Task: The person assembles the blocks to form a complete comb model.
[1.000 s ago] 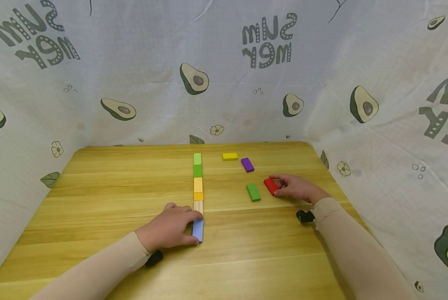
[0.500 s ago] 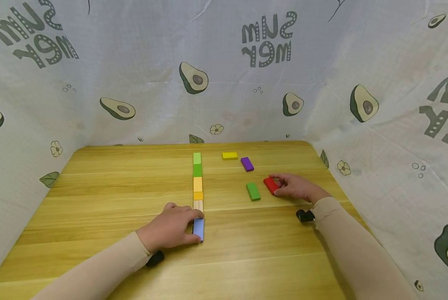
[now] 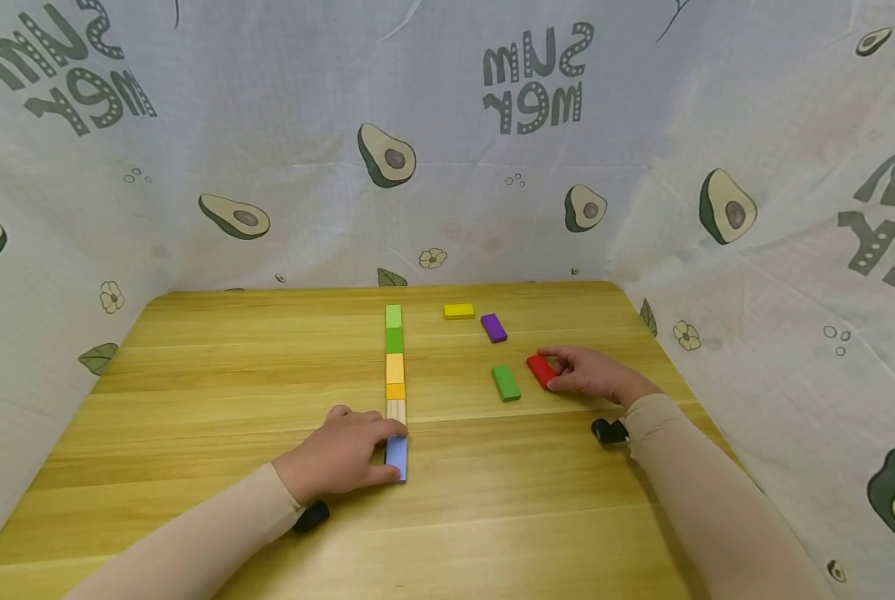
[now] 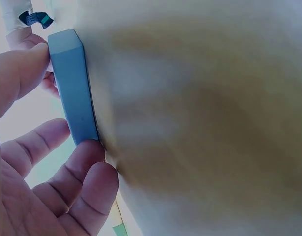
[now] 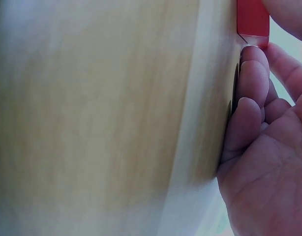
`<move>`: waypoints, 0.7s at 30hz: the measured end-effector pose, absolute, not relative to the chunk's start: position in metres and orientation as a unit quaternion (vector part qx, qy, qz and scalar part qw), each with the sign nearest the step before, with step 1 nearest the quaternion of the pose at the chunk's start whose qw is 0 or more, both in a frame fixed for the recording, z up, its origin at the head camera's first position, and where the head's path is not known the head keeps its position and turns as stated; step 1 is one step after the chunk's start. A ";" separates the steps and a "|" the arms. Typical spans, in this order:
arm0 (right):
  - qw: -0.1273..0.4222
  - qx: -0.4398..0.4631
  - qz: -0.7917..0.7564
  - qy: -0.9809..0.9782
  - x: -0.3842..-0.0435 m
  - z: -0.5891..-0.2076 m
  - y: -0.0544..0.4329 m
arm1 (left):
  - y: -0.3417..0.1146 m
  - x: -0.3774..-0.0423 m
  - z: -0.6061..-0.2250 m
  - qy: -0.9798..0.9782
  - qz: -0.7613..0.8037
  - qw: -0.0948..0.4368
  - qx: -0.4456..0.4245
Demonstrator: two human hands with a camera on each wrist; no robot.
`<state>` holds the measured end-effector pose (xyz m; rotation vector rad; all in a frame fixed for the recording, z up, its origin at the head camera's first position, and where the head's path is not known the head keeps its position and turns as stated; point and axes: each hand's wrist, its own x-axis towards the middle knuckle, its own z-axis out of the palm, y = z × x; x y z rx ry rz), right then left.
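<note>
A blue block (image 3: 397,458) lies flat at the near end of a straight row on the table. My left hand (image 3: 338,454) pinches it by its two ends, thumb at the near end and fingers at the far end; the left wrist view shows its long side. Beyond it run a plain wood block (image 3: 396,409), an orange one (image 3: 396,391), a peach one (image 3: 395,367), a green one (image 3: 394,340) and a light green one (image 3: 393,316). To the right, my right hand (image 3: 593,375) pinches a red block (image 3: 541,372) between thumb and fingertips on the tabletop.
Left of the red block lies a loose green block (image 3: 506,383). Farther back are a purple block (image 3: 494,328) and a yellow block (image 3: 458,312). Printed cloth (image 3: 462,225) hangs around the back and sides of the wooden table (image 3: 492,525).
The blue block has shifted very slightly to the right under my left hand and lies straighter with the row. My right hand and the red block have stayed in place.
</note>
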<state>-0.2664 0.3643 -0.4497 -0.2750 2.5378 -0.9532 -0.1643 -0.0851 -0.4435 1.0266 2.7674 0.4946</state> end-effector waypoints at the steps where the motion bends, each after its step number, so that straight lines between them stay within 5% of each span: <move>1: 0.207 -0.098 -0.344 0.911 -0.266 -0.450 0.364 | -0.085 -0.164 -0.444 0.922 0.167 0.075 0.340; 21: 0.206 -0.100 -0.343 0.911 -0.266 -0.449 0.364 | -0.088 -0.177 -0.448 0.938 0.186 0.101 0.274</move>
